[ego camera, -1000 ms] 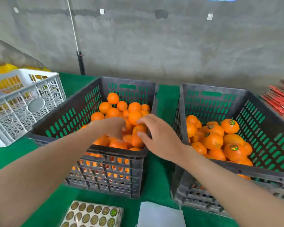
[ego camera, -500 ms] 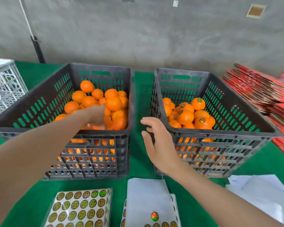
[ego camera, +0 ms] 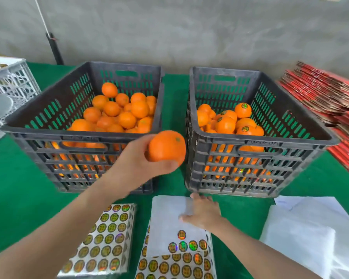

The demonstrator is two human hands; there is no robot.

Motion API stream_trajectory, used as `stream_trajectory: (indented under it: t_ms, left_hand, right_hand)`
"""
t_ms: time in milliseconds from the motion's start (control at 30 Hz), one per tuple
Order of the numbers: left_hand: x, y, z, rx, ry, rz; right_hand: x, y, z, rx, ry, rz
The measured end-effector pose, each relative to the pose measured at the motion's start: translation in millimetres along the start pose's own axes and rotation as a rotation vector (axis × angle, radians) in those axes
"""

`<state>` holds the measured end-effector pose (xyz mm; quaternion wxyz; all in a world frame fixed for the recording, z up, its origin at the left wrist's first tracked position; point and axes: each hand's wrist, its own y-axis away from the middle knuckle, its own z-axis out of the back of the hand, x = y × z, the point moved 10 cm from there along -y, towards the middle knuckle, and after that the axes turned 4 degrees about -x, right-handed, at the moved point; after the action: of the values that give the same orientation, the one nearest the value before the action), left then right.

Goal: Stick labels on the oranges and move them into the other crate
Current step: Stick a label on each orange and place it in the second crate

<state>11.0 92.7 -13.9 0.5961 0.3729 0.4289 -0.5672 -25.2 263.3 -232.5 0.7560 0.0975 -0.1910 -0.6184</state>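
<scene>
On label sheet (ego camera: 166,220), right hand (ego camera: 205,215) lies flat; left hand (ego camera: 137,168) grips orange (ego camera: 166,146).

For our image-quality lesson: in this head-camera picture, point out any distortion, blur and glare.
Head view: wide-angle distortion bows the rim of the left crate; the orange in the left hand looks slightly motion-blurred; the label sheets throw rainbow glare; light is soft, shadows faint.

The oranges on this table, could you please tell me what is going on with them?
A person is labelling them. The left hand holds an orange in front of the crates, while the right hand rests on the label sheet. The right crate holds labelled oranges; the left crate plain ones.
</scene>
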Motion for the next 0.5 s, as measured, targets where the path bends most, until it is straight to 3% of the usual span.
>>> stream_trajectory:
  t_ms: [100,200,333,500]
  left_hand:
    - [67,26,-48,0.084,0.079,0.315]
    - [127,46,-65,0.034,0.184,0.59]
    - [158,55,-65,0.022,0.316,0.682]
    - [165,53,-69,0.125,0.557,0.687]
  right_hand:
    - [6,1,10,-0.133,-0.101,0.035]
    - [7,5,22,-0.204,-0.499,0.056]
    - [4,10,36,-0.187,-0.952,0.089]
    - [-3,15,63,-0.183,-1.273,0.111]
